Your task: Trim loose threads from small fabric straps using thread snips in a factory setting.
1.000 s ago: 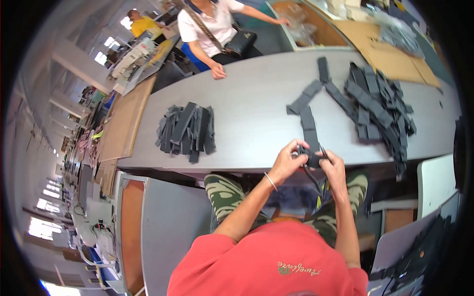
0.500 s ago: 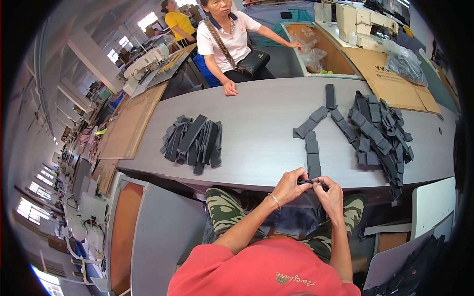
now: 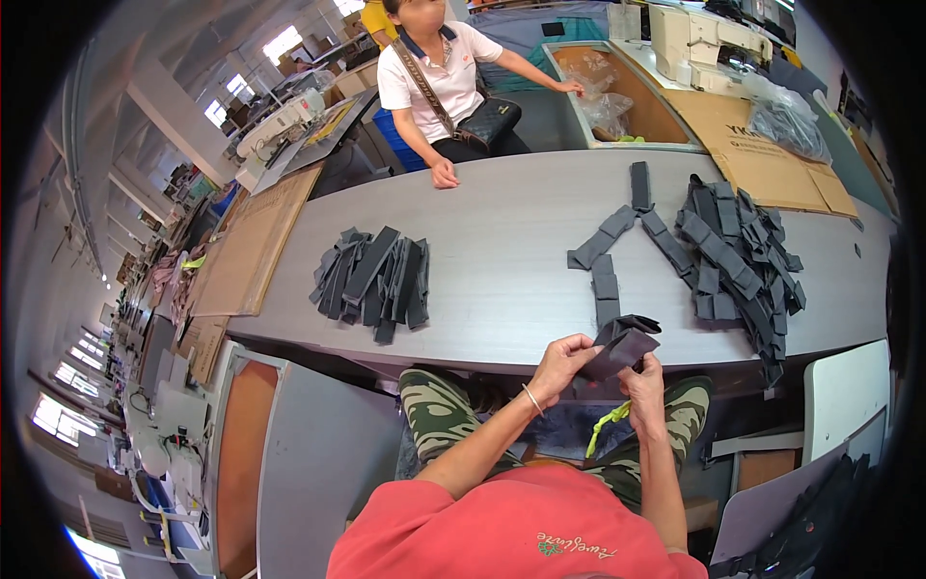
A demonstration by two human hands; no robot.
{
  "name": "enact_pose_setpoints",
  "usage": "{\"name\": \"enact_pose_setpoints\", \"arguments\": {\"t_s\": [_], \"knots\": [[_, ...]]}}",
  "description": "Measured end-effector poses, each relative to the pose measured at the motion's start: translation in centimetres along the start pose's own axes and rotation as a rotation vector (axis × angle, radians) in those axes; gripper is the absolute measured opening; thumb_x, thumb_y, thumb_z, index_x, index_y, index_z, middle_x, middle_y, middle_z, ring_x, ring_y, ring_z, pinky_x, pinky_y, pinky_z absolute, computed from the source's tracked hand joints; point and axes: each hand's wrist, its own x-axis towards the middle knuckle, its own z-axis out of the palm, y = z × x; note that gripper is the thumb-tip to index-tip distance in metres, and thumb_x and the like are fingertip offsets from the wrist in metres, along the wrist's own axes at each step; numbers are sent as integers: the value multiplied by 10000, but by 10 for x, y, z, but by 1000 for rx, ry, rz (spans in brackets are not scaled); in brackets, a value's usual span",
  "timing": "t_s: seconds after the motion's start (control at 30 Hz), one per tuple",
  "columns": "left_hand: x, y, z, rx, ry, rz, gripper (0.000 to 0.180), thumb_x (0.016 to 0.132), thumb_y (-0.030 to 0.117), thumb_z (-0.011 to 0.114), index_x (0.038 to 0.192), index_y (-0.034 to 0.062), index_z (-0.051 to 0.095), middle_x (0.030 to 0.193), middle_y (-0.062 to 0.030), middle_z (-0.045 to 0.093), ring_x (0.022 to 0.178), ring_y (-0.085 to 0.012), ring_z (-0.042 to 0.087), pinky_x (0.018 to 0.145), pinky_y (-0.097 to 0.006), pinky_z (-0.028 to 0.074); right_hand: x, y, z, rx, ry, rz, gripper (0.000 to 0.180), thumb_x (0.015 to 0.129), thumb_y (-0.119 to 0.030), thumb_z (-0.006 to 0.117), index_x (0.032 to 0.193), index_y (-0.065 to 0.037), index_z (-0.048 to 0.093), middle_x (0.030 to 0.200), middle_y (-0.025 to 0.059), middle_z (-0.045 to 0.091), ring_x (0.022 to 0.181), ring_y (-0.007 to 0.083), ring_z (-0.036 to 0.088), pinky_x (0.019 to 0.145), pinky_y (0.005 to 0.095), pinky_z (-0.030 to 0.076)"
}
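Note:
Over the table's near edge, my left hand is closed on one side of a dark grey folded fabric piece. The fingers of my right hand pinch its lower right corner. A bright yellow-green strip hangs beside my right palm; what it belongs to is hidden. Just beyond the held piece lies a chain of flat dark grey fabric pieces; whether it joins the held piece I cannot tell. The chain bends back towards a heaped pile of similar pieces on the right.
Loose dark grey strips lie stacked on the left of the grey table. Across it a person rests one hand on the far edge. Flattened cardboard, an open wooden bin and a sewing machine are far right.
The fabric between my hands has been raised and spread above them. The yellow-green strip now shows below my right hand. Across the table, the person's head has turned slightly.

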Motion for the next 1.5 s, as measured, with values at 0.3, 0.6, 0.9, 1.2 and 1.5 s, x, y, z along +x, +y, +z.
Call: {"name": "enact_pose_setpoints", "arguments": {"t_s": [0.3, 0.6, 0.9, 1.2, 1.5], "knots": [[-6, -5, 7, 99, 100, 91, 121, 904, 110, 583, 845, 3, 582, 761, -17, 615, 686, -52, 572, 559, -216, 486, -2, 4, 9, 25, 103, 161, 233, 710, 44, 567, 922, -48, 586, 668, -38, 529, 488, 18, 392, 422, 186, 260], [-8, -5, 8, 437, 128, 256, 122, 850, 93, 652, 811, 5, 576, 728, 7, 590, 645, -32, 499, 586, -204, 435, 0, 41, -14, 199, 78, 160, 190, 767, -71, 623, 954, -79, 596, 710, -65, 535, 530, 15, 435, 408, 201, 276], [-7, -1, 9, 608, 157, 383, 141, 786, 71, 680, 772, 5, 556, 723, -39, 576, 649, -76, 503, 589, -243, 427, -3, 35, -20, 250, 18, 252, 177, 778, -142, 719, 914, -111, 610, 707, -60, 539, 556, 16, 455, 479, 194, 322], [-13, 6, 13, 825, 112, 550, 181, 725, 27, 665, 739, -24, 493, 701, -103, 510, 633, -200, 500, 593, -305, 419, -4, 32, -20, 273, -10, 316, 212, 709, -66, 763, 845, -108, 606, 610, -65, 503, 442, 33, 436, 391, 187, 298], [-15, 8, 9, 867, 70, 486, 159, 687, 2, 654, 754, -35, 516, 745, -118, 514, 682, -233, 529, 627, -318, 436, 0, 34, -21, 233, -169, 195, 93, 820, -83, 648, 888, -20, 640, 695, -22, 576, 575, 33, 515, 506, 185, 408]]}}
